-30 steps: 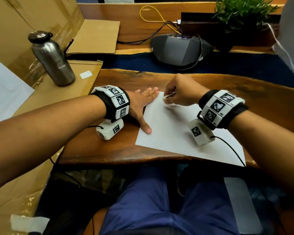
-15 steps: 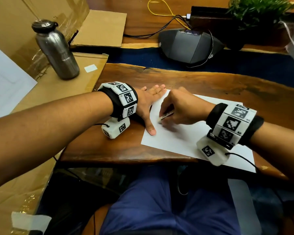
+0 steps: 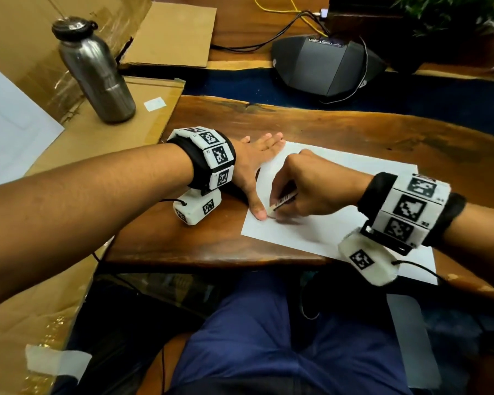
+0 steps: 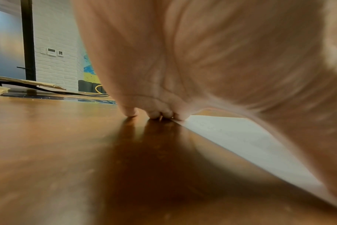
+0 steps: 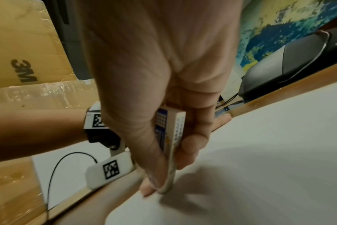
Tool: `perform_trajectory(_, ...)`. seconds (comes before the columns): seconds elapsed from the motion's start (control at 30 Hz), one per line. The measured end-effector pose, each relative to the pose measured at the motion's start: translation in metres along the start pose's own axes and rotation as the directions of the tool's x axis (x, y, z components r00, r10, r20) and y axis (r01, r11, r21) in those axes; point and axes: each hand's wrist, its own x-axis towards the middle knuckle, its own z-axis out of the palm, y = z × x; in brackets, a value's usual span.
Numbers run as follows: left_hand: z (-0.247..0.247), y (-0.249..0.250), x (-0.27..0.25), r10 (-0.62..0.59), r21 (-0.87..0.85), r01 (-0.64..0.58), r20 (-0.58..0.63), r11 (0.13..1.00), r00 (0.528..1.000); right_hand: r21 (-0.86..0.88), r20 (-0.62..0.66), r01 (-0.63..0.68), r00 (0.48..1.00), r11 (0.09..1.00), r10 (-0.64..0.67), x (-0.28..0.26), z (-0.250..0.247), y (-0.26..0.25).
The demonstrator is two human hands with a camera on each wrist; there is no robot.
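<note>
A white sheet of paper [image 3: 345, 201] lies on the wooden table [image 3: 297, 126]. My left hand [image 3: 251, 169] lies flat with straight fingers, pressing the sheet's left edge; its thumb [image 3: 258, 212] points toward me. My right hand [image 3: 311, 186] pinches a small white eraser in a printed sleeve [image 3: 283, 201] between thumb and fingers. The eraser's tip touches the paper just beside the left thumb. In the right wrist view the eraser [image 5: 176, 137] stands nearly upright on the paper [image 5: 260, 167]. The left wrist view shows the fingertips [image 4: 154, 114] down on the wood at the paper's edge [image 4: 240, 140].
A steel bottle [image 3: 94, 72] stands on cardboard [image 3: 92, 138] at the left. A dark conference speaker [image 3: 325, 64] with cables sits behind the table, and a potted plant [image 3: 451, 12] at the far right. The table's near edge runs just below the paper.
My right hand has slid the eraser from the paper's far left corner toward me, ending beside the left thumb. The left hand has stayed flat on the sheet.
</note>
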Motion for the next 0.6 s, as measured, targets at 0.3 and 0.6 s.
perform_trajectory(0.3,-0.007,0.014,-0.014,-0.050,0.012,0.050,0.002,0.999,0.999,-0.078,-0.289,-0.136,0.951,0.988,0.108,0.029,-0.013,0.023)
perform_trajectory(0.6,-0.004,0.010,-0.008,-0.034,0.022,0.034,-0.009,0.999,0.999,-0.056,-0.151,-0.089,0.985,0.994,0.080,0.021,-0.011,0.008)
